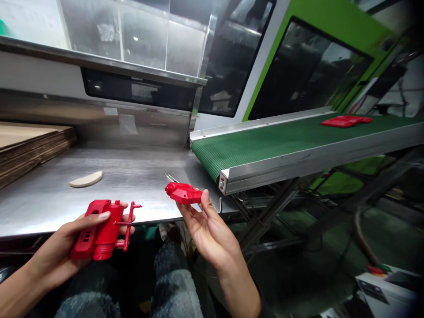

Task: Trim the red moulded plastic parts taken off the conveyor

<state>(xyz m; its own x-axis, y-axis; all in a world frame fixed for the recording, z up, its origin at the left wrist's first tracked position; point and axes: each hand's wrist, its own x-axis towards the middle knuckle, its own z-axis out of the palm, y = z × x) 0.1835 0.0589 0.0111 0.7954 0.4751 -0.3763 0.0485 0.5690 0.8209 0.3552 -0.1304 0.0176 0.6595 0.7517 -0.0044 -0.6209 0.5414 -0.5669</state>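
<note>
My left hand [71, 236] is closed around a red plastic housing part [105, 229], thumb on top and fingers behind it. A thin red branching strip, like a moulding runner [127, 225], sticks out from that part's right side. In my right hand [212, 234] a smaller red plastic part [185, 194] is gripped between thumb and fingers, just above the bench's front edge. A pair of thin metal tips, perhaps tweezers [170, 178], shows on the bench behind it; the rest is hidden.
The steel bench [132, 163] carries a cream crescent-shaped piece [86, 179] and a stack of cardboard [33, 143] at left. To the right slopes a green conveyor belt [265, 140] bearing another red part [346, 121]. A green-framed machine [304, 66] stands behind.
</note>
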